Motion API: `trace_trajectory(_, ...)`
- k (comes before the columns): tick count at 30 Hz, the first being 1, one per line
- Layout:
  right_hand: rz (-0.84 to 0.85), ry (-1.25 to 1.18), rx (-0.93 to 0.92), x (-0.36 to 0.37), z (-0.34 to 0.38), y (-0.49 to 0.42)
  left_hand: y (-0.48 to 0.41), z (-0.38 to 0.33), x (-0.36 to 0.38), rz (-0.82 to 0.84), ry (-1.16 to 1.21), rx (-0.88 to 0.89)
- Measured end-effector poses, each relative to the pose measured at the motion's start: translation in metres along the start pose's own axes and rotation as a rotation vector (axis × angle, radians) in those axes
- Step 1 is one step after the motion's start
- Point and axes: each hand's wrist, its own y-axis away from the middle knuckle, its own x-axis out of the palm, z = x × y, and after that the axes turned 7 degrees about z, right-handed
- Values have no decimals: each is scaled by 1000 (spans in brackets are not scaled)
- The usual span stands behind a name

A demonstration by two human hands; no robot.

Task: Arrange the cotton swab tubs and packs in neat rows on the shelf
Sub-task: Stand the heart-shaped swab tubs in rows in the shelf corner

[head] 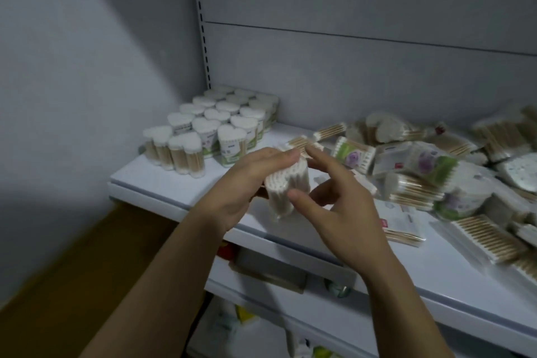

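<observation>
Left hand (250,183) grips a heart-shaped tub (286,189) of cotton swabs, fingers laid along its far side, tips near the top. Your right hand (343,206) is loose and spread: thumb tip touches the tub's near face, index finger sticks up, nothing clasped. You hold the tub tilted, in the air, just over the front edge of the shelf (145,174).

Below that edge a lower shelf (261,293) holds blurred goods; can't tell what. Brown floor (87,256) to your left.

The shelf's front edge runs diagonally from the left corner down to the right. The left corner is bare. A bare strip runs from the front lip under your hands back toward the rear, between the two groups of stock.

Right of your hands, a flat pack (404,224) lies near the front lip. Beyond it, a pile of packs (421,171) and loose tubs lies jumbled, overlapping, reaching the frame's right edge.

Far left, a block of tubs (215,125) stands upright in rows, touching one another, running from mid-shelf to the back corner. The front ones sit close to the shelf's left edge.

Behind: grey back panel (348,67), slotted upright (200,23) at the corner, side wall (72,67) just beside the block.
</observation>
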Motion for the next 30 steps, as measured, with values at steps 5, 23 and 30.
trace_trajectory(5, 78, 54, -46, 32, 10, -16, 6, 2, -36, -4, -119, -33)
trace_trajectory(23, -208, -473, 195, 129, 45, -75, 17, 7, -141, -160, -74, 259)
trace_trajectory(30, -343, 407, 18, 122, 45, -56, 18, -9, -136, -138, -530, 414)
